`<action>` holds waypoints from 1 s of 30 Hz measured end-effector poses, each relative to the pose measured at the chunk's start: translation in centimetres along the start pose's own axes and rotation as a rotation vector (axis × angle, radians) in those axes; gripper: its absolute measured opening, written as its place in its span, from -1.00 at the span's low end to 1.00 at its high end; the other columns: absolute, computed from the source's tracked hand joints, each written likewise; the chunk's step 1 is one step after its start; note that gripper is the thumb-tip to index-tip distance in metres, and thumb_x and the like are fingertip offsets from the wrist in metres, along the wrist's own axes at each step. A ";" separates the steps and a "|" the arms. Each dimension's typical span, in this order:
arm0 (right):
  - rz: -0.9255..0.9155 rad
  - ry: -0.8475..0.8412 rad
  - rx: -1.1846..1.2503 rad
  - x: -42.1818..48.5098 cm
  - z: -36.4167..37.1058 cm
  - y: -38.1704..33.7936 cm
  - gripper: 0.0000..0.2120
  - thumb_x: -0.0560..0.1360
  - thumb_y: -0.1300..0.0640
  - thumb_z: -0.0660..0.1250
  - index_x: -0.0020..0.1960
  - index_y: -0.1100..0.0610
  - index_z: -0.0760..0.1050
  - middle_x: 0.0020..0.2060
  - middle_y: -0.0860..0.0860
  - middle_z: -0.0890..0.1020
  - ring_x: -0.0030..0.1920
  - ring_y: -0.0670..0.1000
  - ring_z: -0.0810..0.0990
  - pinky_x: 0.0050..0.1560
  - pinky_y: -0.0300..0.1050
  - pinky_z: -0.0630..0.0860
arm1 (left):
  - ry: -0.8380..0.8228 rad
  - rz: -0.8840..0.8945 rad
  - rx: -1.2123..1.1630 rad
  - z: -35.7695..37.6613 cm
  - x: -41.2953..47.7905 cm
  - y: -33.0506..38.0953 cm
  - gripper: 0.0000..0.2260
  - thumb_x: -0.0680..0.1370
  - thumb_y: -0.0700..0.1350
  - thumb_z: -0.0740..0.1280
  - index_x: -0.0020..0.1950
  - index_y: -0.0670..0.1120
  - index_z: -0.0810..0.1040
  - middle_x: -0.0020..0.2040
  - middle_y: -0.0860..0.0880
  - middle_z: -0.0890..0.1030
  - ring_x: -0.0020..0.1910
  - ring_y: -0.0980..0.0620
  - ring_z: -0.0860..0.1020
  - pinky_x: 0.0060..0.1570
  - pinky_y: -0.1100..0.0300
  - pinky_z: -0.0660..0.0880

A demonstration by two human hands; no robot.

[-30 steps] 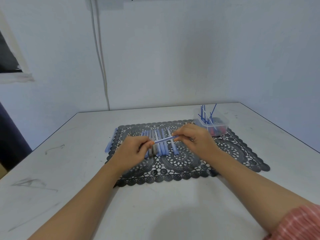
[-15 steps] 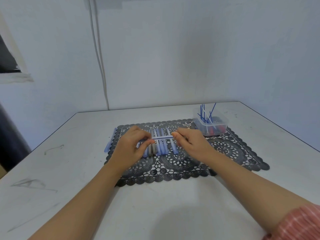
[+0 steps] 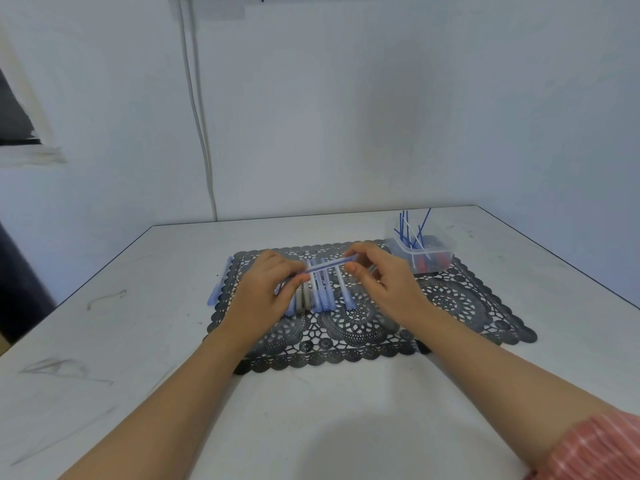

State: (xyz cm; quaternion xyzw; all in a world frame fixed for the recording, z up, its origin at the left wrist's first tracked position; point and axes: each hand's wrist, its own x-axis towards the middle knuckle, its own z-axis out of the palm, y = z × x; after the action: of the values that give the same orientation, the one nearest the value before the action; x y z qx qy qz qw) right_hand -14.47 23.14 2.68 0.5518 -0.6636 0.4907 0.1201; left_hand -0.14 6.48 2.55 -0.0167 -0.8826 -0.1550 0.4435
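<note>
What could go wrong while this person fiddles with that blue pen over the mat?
1. The blue pen is pinched only near its ends by the left hand and right hand. If it slips, it would likely drop onto the row of pens right beneath and knock them askew.
2. The right hand works close to the clear tub of thin refills. A careless sweep might tip it.

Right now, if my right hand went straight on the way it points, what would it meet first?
Your right hand would likely meet the left hand, which grips the same slim blue plastic pen.
</note>
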 end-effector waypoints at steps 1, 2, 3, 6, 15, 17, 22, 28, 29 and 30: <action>-0.012 0.011 0.001 0.1 0.0 0.0 -0.85 0.54 0.04 0.25 0.08 0.03 0.50 -0.26 -0.18 0.53 -0.39 -0.06 0.49 -0.38 -0.22 0.45 | 0.000 -0.001 0.001 0.0 0.0 0.0 -0.74 0.52 -0.05 0.27 0.00 -0.21 0.63 -0.19 0.02 0.58 -0.13 0.18 0.39 -0.04 0.45 0.30; -0.022 0.018 -0.001 0.2 -0.1 0.0 -0.86 0.53 0.05 0.25 0.06 0.03 0.50 -0.25 -0.18 0.54 -0.35 -0.02 0.51 -0.35 -0.16 0.48 | 0.000 0.000 0.003 0.0 0.0 -0.1 -0.74 0.52 -0.04 0.27 0.00 -0.21 0.63 -0.19 0.02 0.59 -0.13 0.18 0.39 -0.03 0.46 0.30; -0.025 0.019 -0.001 0.2 -0.2 0.0 -0.88 0.53 0.09 0.27 0.05 0.05 0.51 -0.25 -0.17 0.54 -0.31 -0.02 0.53 -0.33 -0.13 0.49 | 0.001 0.004 0.008 -0.1 0.0 -0.1 -0.74 0.51 -0.04 0.27 0.00 -0.20 0.63 -0.19 0.01 0.59 -0.13 0.18 0.39 -0.03 0.46 0.30; -0.022 0.007 0.000 0.2 -0.3 0.1 -0.89 0.51 0.17 0.30 0.02 0.09 0.54 -0.25 -0.09 0.57 -0.26 -0.06 0.53 -0.27 -0.10 0.50 | 0.009 0.026 0.035 -0.1 -0.1 -0.1 -0.74 0.52 -0.05 0.28 -0.01 -0.21 0.64 -0.21 -0.01 0.59 -0.14 0.14 0.40 -0.05 0.45 0.30; -0.006 -0.004 -0.029 0.0 0.2 -0.2 -0.60 0.52 -0.09 0.17 -0.17 0.23 0.56 -0.40 0.02 0.54 -0.38 -0.05 0.47 -0.34 -0.12 0.43 | 0.051 0.097 0.082 -0.2 0.0 0.0 -0.74 0.51 -0.06 0.30 -0.03 -0.23 0.65 -0.24 -0.03 0.59 -0.17 0.05 0.41 -0.11 0.33 0.35; 0.035 -0.023 -0.017 0.0 0.1 -0.3 -0.70 0.53 -0.02 0.26 -0.15 0.20 0.58 -0.38 -0.02 0.57 -0.36 -0.10 0.49 -0.32 -0.17 0.44 | 0.047 0.095 0.090 -0.2 -0.1 -0.2 -0.74 0.51 -0.05 0.31 -0.03 -0.23 0.65 -0.24 -0.03 0.59 -0.17 0.05 0.41 -0.12 0.30 0.36; 0.074 -0.026 0.021 0.0 0.0 -0.1 -0.87 0.50 0.12 0.33 -0.13 0.16 0.61 -0.36 -0.09 0.59 -0.35 -0.11 0.52 -0.32 -0.25 0.45 | 0.045 0.092 0.090 -0.2 -0.1 -0.3 -0.75 0.51 -0.05 0.31 -0.04 -0.23 0.65 -0.23 -0.03 0.60 -0.17 0.05 0.42 -0.12 0.28 0.37; 0.096 -0.108 0.009 -0.1 -0.1 -0.2 -0.72 0.55 0.06 0.23 -0.19 0.26 0.53 -0.42 0.09 0.56 -0.47 -0.17 0.43 -0.44 -0.40 0.32 | 0.040 0.101 0.104 -0.2 -0.1 -0.3 -0.74 0.51 -0.05 0.31 -0.03 -0.23 0.65 -0.23 -0.03 0.59 -0.17 0.05 0.41 -0.12 0.30 0.36; 0.096 -0.118 0.013 -0.1 -0.1 -0.2 -0.73 0.55 0.06 0.23 -0.18 0.24 0.52 -0.41 0.06 0.56 -0.48 -0.18 0.43 -0.44 -0.40 0.32 | 0.037 0.105 0.107 -0.1 -0.1 -0.4 -0.75 0.51 -0.05 0.31 -0.03 -0.23 0.64 -0.23 -0.03 0.59 -0.17 0.04 0.42 -0.12 0.28 0.37; 0.091 -0.125 0.016 -0.1 -0.1 -0.1 -0.76 0.54 0.05 0.24 -0.16 0.20 0.52 -0.39 0.00 0.56 -0.46 -0.19 0.44 -0.42 -0.39 0.34 | 0.037 0.107 0.109 -0.1 -0.1 -0.4 -0.74 0.51 -0.05 0.31 -0.03 -0.23 0.64 -0.23 -0.03 0.59 -0.17 0.04 0.42 -0.13 0.26 0.38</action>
State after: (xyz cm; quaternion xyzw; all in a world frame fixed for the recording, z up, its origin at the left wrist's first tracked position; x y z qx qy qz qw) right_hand -14.36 23.28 2.73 0.5516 -0.6902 0.4656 0.0515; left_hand -0.04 6.11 2.46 -0.0366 -0.8794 -0.0829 0.4674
